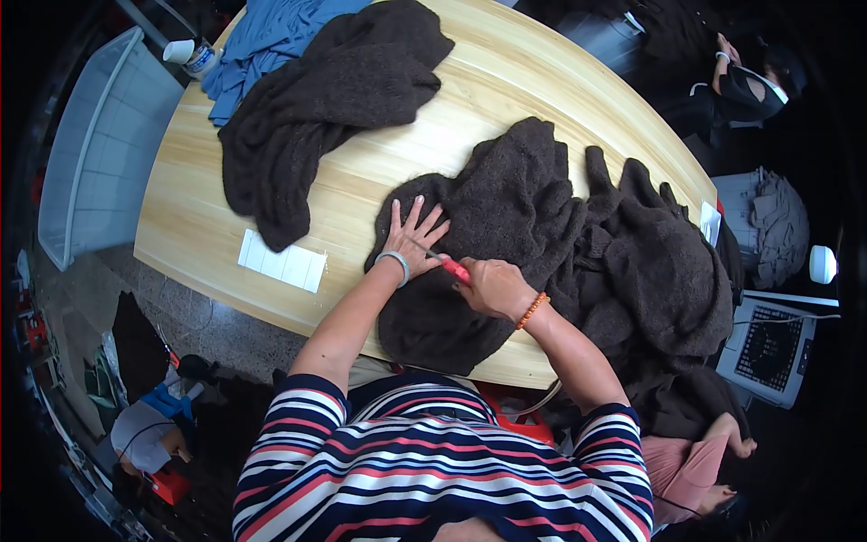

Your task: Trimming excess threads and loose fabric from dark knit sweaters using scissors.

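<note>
So my table [352,199] is pale, streaky wood, with a heap of dark knitwear [646,257] at 3 o'clock. The brown knit [519,199] I'm on is right in front of me: very dark, matte, kinda fuzzy, bunched into thick soft folds toward 1 o'clock and flatter down at 6, by the table edge. My left hand [413,242] lies on it, fingers fanned out. My right hand [495,287], just beside at 4 o'clock, is wrapped round a red-handled tool [456,269], its thin metal shaft aimed at 10.
</note>
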{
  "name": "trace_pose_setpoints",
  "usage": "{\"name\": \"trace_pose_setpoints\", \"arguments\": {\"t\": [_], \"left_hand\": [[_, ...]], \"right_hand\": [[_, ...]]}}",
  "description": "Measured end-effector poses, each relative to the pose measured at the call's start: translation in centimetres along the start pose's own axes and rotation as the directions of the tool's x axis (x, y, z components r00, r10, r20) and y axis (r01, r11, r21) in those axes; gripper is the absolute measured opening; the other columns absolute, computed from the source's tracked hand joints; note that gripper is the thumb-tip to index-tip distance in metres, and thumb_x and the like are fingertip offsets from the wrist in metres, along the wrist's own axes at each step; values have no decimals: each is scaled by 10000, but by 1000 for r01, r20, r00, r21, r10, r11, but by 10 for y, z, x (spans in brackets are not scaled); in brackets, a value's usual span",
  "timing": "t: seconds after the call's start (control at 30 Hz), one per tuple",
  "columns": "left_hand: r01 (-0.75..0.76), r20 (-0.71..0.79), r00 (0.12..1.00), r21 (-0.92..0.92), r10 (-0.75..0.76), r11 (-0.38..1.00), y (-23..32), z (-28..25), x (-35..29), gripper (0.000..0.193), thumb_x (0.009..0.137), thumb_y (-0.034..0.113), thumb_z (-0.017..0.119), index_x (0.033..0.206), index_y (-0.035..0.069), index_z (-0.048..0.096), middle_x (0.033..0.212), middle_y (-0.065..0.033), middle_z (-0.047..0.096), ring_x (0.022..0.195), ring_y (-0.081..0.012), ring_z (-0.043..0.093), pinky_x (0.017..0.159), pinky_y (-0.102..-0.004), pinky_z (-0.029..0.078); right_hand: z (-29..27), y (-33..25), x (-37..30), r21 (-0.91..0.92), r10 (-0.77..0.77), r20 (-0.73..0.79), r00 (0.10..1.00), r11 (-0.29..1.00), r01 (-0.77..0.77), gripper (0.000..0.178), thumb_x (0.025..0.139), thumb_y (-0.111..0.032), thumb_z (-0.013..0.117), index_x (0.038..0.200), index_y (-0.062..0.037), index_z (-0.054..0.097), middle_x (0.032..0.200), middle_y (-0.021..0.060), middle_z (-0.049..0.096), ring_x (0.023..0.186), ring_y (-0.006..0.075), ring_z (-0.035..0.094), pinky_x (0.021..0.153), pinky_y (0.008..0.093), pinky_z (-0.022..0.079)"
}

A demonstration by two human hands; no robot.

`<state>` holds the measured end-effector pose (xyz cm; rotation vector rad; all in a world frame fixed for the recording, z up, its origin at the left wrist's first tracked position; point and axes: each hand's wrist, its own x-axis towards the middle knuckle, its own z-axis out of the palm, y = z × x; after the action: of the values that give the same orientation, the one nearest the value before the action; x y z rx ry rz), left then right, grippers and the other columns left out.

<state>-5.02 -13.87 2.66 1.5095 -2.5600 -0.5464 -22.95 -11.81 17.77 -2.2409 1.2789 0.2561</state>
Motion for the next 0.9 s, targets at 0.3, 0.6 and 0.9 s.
{"name": "trace_pose_setpoints", "arguments": {"t": [0.3,0.6,0.9], "left_hand": [[95,-143,980,-257,-135,962,29,10,-98,673,815,347,697,1412,165,446,1547,-126,277,1439,-402,174,1131,-634,104],[83,-79,993,-116,-93,990,23,16,-110,640,808,376,692,1404,316,466,1571,-24,258,1439,-451,124,1092,-706,41],[42,-148,987,-153,-65,987,15,5,-127,610,786,301,720,1359,242,517,1564,-65,272,1439,-468,111,1095,-704,23]], "right_hand": [[-5,6,-23,26,100,-67,993,995,-98,288,887,-284,597,1047,-44,585,707,212,656,682,385,668,626,473,542],[7,-31,-31,-57,-36,185,982,997,48,318,887,-312,577,991,-15,625,795,211,685,764,365,691,672,442,559],[12,-21,-41,-35,-64,145,987,997,70,263,884,-283,592,958,-30,595,718,188,667,706,347,687,614,437,548]]}}
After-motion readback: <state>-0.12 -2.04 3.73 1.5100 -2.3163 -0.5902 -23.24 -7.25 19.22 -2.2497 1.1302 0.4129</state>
